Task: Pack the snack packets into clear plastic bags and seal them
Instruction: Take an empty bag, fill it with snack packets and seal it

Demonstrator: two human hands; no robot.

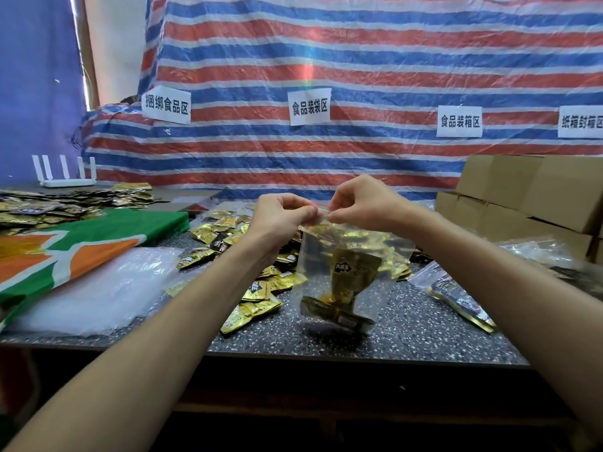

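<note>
I hold a clear plastic bag (326,256) up above the speckled table (408,324). My left hand (280,213) and my right hand (362,200) both pinch its top edge, fingertips almost touching at the red zip strip. Inside the bag hang gold and black snack packets (354,272), with more lying at its bottom. Behind and to the left of the bag, a loose pile of gold snack packets (251,275) spreads over the table.
A stack of empty clear bags (98,295) lies at the left front, beside a green and orange cloth (81,246). Filled bags (456,295) rest at the right. Cardboard boxes (528,194) stand at the back right. More packets (49,207) cover the back left.
</note>
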